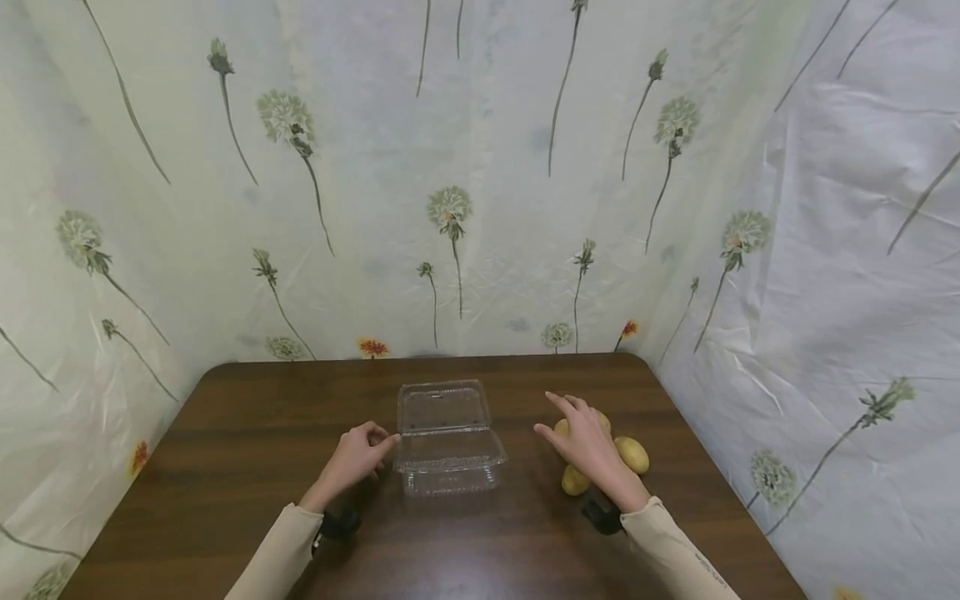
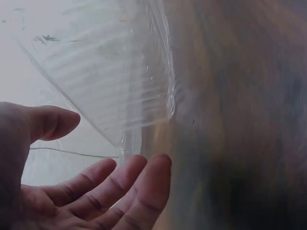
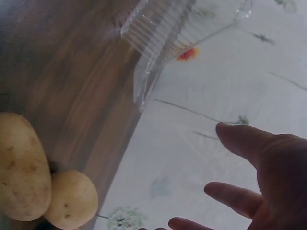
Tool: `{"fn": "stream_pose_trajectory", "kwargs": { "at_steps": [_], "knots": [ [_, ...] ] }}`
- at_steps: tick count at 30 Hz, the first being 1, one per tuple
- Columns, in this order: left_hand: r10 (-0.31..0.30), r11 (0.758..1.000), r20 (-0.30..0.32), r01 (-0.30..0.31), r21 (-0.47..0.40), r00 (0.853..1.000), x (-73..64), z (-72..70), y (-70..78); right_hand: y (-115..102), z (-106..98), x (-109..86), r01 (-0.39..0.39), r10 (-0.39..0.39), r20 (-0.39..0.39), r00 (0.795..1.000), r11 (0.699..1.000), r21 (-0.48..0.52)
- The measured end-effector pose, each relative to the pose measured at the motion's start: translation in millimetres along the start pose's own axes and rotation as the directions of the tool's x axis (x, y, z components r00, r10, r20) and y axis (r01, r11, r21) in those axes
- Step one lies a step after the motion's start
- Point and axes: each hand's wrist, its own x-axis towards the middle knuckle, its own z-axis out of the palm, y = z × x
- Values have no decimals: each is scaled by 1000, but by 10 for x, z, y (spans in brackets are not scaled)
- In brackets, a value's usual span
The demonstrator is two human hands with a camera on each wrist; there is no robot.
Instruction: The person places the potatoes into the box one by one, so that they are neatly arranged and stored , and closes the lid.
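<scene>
A clear plastic clamshell container stands on the table with its lid raised toward the back. At its left side is my left hand, its thumb and fingers apart and nothing held, as the left wrist view shows. Over on the right, my right hand hovers above a group of potatoes, with fingers spread and nothing in them. It partly hides the group in the head view. In the right wrist view, a long potato and a rounder potato lie side by side.
The brown wooden table has rounded back corners. A pale curtain printed with dandelions hangs behind it and along both sides. A dark band-like device sits on the right wrist, another on the left.
</scene>
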Motion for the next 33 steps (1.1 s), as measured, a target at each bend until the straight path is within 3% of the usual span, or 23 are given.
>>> {"fn": "stream_pose_trajectory", "kwargs": {
  "at_steps": [8,15,26,33],
  "knots": [
    [-85,980,68,96,-175,994,-18,46,-29,69,16,-147,-4,4,-21,1000,1000,10],
    [-117,961,124,144,-235,985,-14,62,-65,125,31,-258,-34,34,-6,999,999,29],
    [-111,905,189,178,-388,976,15,149,-155,223,7,-418,-93,94,-10,996,995,42],
    [-64,884,195,146,-445,979,1,174,-198,277,31,-522,-124,125,-40,991,992,33]
  ]
}}
